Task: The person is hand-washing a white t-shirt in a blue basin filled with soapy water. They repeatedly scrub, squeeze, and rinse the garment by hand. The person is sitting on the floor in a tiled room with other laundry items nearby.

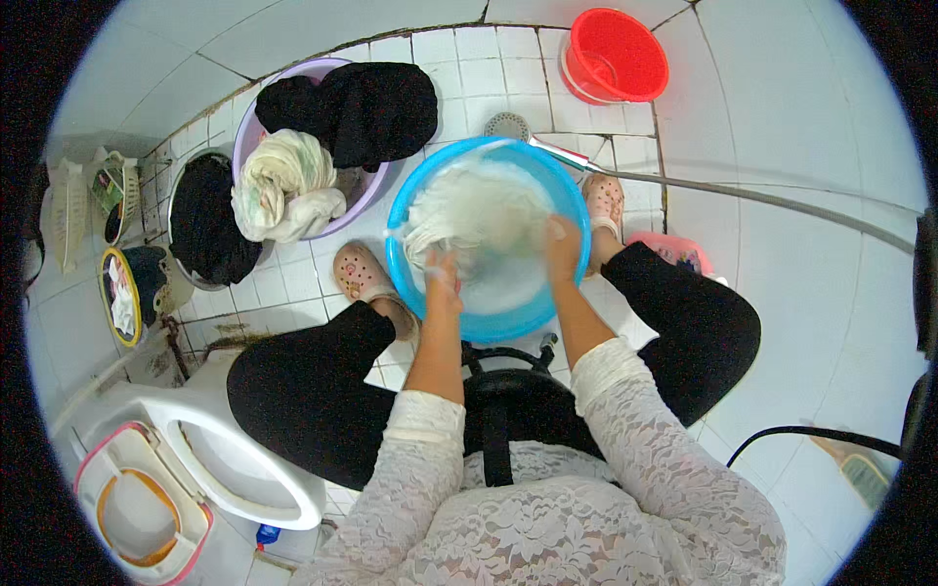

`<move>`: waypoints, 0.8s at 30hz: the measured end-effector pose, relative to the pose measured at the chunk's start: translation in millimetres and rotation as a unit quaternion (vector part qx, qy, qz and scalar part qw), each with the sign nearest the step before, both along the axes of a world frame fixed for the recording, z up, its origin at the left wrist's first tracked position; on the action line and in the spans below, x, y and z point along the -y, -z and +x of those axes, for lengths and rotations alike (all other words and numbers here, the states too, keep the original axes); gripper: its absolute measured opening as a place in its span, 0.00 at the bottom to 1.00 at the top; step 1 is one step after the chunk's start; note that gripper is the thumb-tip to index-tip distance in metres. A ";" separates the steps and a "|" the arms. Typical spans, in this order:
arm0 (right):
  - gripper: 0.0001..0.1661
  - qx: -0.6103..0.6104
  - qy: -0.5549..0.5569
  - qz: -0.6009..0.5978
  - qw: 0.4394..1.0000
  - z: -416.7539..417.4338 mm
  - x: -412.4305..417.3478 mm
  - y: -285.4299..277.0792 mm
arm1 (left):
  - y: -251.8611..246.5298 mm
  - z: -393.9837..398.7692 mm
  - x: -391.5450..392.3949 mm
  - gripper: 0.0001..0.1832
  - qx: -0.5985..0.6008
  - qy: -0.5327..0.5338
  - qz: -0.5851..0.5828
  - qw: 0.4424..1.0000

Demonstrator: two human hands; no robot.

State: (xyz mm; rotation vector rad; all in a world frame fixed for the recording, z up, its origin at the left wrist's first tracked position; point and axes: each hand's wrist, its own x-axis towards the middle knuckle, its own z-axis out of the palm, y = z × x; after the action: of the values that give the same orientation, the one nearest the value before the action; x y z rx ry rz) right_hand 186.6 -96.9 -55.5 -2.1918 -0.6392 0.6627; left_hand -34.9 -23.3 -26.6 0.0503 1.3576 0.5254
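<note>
Between my feet stands a blue plastic basin (pixel 489 328) with cloudy, sudsy water and a wet white cloth (pixel 476 201) in it. My left hand (pixel 443 282) is at the basin's near left part, against the cloth's edge; whether its fingers grip the cloth does not show. My right hand (pixel 563 249) is inside the basin's right side, blurred, and its fingers cannot be made out. A shower head (pixel 508 127) lies on the tiles just beyond the basin's rim.
A purple basin (pixel 366 205) with black and white cloths stands at the upper left, beside another basin holding black cloth (pixel 209 220). A red bucket (pixel 630 62) is at the upper right. The shower hose (pixel 762 196) runs right. A toilet (pixel 242 469) stands at the lower left.
</note>
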 end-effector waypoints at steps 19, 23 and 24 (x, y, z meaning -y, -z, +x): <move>0.13 -0.013 -0.018 0.006 1.000 -111.2 -14.2 -78.3 | -14.3 39.5 9.9 0.42 0.238 -0.041 -0.121 0.963; 0.12 0.123 -0.264 0.037 0.956 -142.0 -17.3 -164.4 | -23.2 28.9 3.7 0.30 0.424 -0.084 -0.042 0.901; 0.13 0.136 -0.298 0.042 0.944 -151.1 -22.0 -171.8 | -26.5 20.2 12.0 0.28 0.376 -0.132 -0.056 0.915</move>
State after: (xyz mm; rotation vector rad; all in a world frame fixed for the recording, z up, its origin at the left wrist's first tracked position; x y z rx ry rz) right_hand 35.4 -75.0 116.4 -2.0209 -1.4820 0.6136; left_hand -14.6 -35.2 -0.1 -0.4020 0.6309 0.6070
